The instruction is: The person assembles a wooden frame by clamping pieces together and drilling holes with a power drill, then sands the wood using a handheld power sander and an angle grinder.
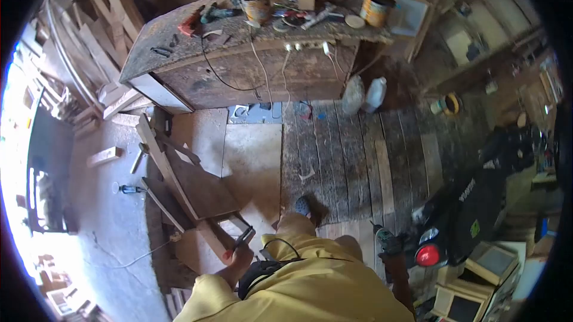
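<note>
My left hand (240, 259) is closed around a dark tool with a red end (243, 237), beside the lower edge of a wooden chair-like piece (203, 188). The tool's exact kind is hard to make out. On the other side, my right hand (392, 256) grips a green and black power drill (387, 239), its bit pointing up and left over the plank floor. The wooden piece leans at the left, with long boards along its side.
A workbench (233, 62) with tools and tubs stands ahead. Two plastic bottles (375, 95) are on the floor beside it. A black motorcycle (471, 220) is at the right, near wooden frames (477, 280). A cable (134, 259) crosses the concrete ledge at left.
</note>
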Action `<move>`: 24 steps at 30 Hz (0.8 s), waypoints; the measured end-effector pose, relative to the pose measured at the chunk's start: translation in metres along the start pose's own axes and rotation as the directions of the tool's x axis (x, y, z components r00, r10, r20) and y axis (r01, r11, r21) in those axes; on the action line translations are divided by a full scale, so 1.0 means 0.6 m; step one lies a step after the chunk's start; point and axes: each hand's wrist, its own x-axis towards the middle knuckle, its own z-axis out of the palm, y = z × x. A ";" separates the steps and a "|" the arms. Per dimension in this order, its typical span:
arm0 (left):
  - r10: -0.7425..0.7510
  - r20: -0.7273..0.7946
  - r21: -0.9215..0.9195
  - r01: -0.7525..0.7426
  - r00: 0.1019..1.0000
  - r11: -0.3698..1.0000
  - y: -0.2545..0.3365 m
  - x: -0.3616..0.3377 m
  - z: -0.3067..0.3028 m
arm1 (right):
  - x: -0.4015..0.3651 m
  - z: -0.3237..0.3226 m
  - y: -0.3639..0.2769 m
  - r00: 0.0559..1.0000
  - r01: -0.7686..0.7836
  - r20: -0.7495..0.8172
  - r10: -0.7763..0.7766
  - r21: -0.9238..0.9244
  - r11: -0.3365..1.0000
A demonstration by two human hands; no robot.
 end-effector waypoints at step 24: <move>-0.454 0.755 -0.611 0.256 0.474 -0.749 0.110 0.183 -0.305 | 0.773 -0.275 -1.246 0.580 0.814 0.172 -0.796 -0.075 0.577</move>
